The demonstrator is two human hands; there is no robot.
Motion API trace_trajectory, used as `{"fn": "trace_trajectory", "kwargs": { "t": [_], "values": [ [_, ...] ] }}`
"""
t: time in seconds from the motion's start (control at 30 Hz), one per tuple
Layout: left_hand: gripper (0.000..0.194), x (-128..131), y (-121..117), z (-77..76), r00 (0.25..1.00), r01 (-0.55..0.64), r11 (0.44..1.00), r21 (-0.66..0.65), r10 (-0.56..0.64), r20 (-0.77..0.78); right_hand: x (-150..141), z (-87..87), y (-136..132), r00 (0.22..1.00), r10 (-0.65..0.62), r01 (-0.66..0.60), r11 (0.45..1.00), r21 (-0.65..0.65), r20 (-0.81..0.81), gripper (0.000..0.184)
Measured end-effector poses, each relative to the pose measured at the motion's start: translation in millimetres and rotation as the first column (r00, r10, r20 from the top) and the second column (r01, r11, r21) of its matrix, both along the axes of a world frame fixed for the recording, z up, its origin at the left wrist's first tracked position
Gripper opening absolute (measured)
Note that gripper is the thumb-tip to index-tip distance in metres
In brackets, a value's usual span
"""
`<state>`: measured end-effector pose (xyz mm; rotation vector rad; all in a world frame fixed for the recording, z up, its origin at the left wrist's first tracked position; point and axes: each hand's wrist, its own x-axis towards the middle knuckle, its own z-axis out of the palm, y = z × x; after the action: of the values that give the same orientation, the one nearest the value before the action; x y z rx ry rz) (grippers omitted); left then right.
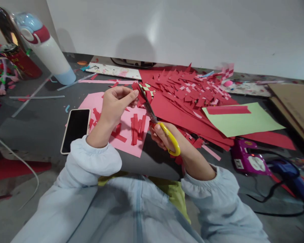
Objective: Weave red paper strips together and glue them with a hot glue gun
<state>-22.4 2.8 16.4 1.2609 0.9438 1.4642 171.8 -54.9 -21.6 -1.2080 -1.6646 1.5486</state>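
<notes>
My left hand [118,103] pinches a small piece of red paper [141,96] between thumb and fingers. In my right hand [164,136] is a pair of scissors [170,136] with yellow handles, its blades pointing up and left against that red paper. Whether the blades are cutting into it I cannot tell. Below both hands lies a pink sheet [122,145] with several red paper strips [138,130] on it. Behind the blades sits a small green and white checkered piece [147,89].
Red sheets [172,109] carry a heap of red cut pieces [184,86]. A light green sheet [243,121] lies right of them, near a purple device [249,158] and a blue glue gun [288,175]. A phone [76,130], white bottle [49,50] and red can [22,62] stand or lie left.
</notes>
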Motion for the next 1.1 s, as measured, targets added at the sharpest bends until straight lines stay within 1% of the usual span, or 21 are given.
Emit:
{"fn": "trace_trajectory", "kwargs": {
  "t": [0.23, 0.43, 0.73, 0.87, 1.1],
  "values": [
    [0.026, -0.5, 1.3, -2.5, 1.000, 0.002, 1.000, 0.022, -0.002, -0.002, 1.2, -2.0, 0.6, 0.997, -0.027, 0.025, 0.999, 0.037, 0.073, 0.060],
    [0.024, -0.2, 3.6, -5.5, 1.000, -0.009, 0.999, 0.033, 0.010, -0.007, 2.3, -4.8, -0.2, 0.996, -0.042, 0.038, 0.999, 0.037, 0.085, 0.058],
    [0.023, -0.1, 2.5, -2.8, 0.999, -0.019, 0.999, 0.030, 0.020, -0.040, 1.2, 2.1, -2.7, 0.993, -0.038, 0.036, 0.999, 0.022, 0.110, 0.056],
    [0.025, -0.4, 2.4, -3.1, 0.997, -0.031, 0.999, 0.019, 0.032, -0.070, -0.7, 5.2, -2.5, 0.990, -0.053, 0.054, 0.999, -0.004, 0.132, 0.056],
    [0.025, 0.2, 3.6, -5.3, 0.998, -0.026, 1.000, 0.012, 0.027, -0.059, -2.2, 6.1, -2.5, 0.989, -0.046, 0.051, 0.998, -0.027, 0.143, 0.060]
  ]
}}
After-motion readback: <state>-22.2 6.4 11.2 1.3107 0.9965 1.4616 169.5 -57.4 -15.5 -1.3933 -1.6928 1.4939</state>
